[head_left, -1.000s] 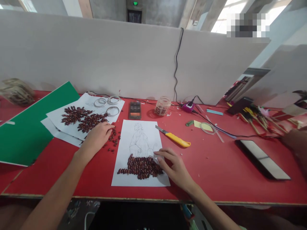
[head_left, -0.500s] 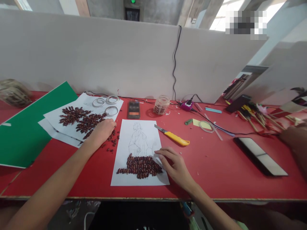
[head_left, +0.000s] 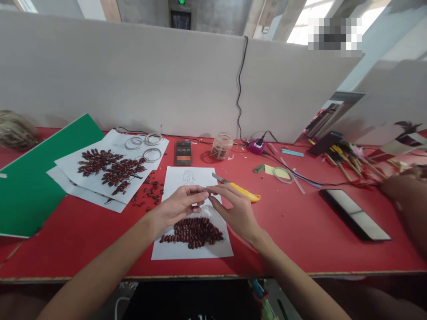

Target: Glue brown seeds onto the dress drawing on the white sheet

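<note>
My left hand (head_left: 184,205) and my right hand (head_left: 236,209) meet fingertip to fingertip above the drawing paper (head_left: 160,249). Both are closed in a pinch, and a small dark bean seems to sit between the fingertips, mostly hidden. A pencil figure (head_left: 188,178) is drawn on the sheet, its middle covered by my hands. Below them, rows of glossy dark red-brown beans (head_left: 196,232) form a patch on the lower part of the sheet. Loose beans (head_left: 151,192) lie scattered on the red table left of the paper.
A yellow utility knife (head_left: 245,192) lies right of the paper, blade out. Left are bean-covered sheets (head_left: 70,162), clear rings (head_left: 152,154) and a green board (head_left: 20,195). Behind stand a phone-like device (head_left: 183,153) and a jar (head_left: 222,146). Another person's arm (head_left: 405,191) is at right.
My left hand has moved right from the loose beans to above the drawing. My right hand has risen slightly to meet it, and the fingertips now come together.
</note>
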`<action>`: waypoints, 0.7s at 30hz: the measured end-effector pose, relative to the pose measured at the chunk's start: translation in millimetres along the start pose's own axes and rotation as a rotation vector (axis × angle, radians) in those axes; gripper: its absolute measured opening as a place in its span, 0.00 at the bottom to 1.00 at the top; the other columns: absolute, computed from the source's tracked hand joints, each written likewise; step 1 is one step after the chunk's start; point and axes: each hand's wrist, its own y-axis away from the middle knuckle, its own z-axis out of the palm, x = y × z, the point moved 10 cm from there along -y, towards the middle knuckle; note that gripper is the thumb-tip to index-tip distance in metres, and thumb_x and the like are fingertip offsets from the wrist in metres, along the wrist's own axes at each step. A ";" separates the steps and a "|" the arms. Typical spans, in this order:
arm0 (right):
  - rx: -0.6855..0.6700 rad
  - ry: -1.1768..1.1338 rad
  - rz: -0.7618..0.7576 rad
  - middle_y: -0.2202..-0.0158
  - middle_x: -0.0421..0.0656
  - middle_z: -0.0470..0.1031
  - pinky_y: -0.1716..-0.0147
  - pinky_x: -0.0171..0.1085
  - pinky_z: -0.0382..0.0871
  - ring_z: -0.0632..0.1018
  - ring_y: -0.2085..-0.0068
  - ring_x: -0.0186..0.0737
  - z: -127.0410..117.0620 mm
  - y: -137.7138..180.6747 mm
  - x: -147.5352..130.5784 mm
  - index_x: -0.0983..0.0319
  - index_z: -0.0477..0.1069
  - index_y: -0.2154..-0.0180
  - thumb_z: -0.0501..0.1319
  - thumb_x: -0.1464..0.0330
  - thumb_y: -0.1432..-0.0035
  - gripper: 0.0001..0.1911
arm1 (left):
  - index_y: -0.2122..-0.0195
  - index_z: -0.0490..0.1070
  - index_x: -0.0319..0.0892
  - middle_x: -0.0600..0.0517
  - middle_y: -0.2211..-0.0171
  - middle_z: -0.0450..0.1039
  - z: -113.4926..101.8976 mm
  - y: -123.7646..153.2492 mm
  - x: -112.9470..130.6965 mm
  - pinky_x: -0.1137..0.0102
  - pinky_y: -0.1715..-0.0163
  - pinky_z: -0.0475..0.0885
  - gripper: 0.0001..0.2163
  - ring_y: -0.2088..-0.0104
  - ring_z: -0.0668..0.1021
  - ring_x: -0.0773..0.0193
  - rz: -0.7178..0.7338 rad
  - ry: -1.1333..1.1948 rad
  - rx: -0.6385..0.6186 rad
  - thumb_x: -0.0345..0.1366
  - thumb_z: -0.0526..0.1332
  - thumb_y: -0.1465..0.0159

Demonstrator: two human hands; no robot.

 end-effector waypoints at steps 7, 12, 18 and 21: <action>0.079 -0.069 -0.003 0.59 0.44 0.81 0.57 0.45 0.80 0.81 0.58 0.44 5.7 -2.9 3.7 0.54 0.80 0.50 0.63 0.69 0.32 0.11 | 0.63 0.80 0.38 0.54 0.69 0.68 -6.8 -7.6 -18.1 0.76 0.74 0.60 0.17 0.71 0.66 0.73 -0.073 0.223 -0.044 0.41 0.80 0.48; 0.011 -0.040 0.004 0.60 0.45 0.79 0.58 0.44 0.79 0.80 0.59 0.44 10.0 -5.5 5.4 0.55 0.81 0.55 0.63 0.67 0.32 0.08 | 0.65 0.80 0.38 0.56 0.73 0.65 -21.0 -6.7 -18.5 0.74 0.74 0.60 0.17 0.73 0.65 0.72 -0.075 0.083 0.011 0.43 0.80 0.50; -0.081 0.019 -0.002 0.60 0.45 0.79 0.57 0.43 0.77 0.80 0.59 0.43 16.8 -10.6 3.8 0.57 0.79 0.58 0.60 0.69 0.31 0.08 | 0.67 0.82 0.39 0.54 0.71 0.69 -30.3 -2.8 -1.5 0.73 0.73 0.59 0.17 0.72 0.65 0.71 0.027 -0.110 0.077 0.46 0.78 0.49; -0.055 -0.017 0.014 0.60 0.44 0.78 0.58 0.42 0.77 0.80 0.59 0.43 16.6 -10.0 3.7 0.57 0.78 0.58 0.60 0.70 0.31 0.07 | 0.65 0.83 0.40 0.54 0.71 0.68 -30.6 -1.3 -0.7 0.73 0.73 0.60 0.17 0.72 0.65 0.71 0.017 -0.123 0.063 0.47 0.77 0.47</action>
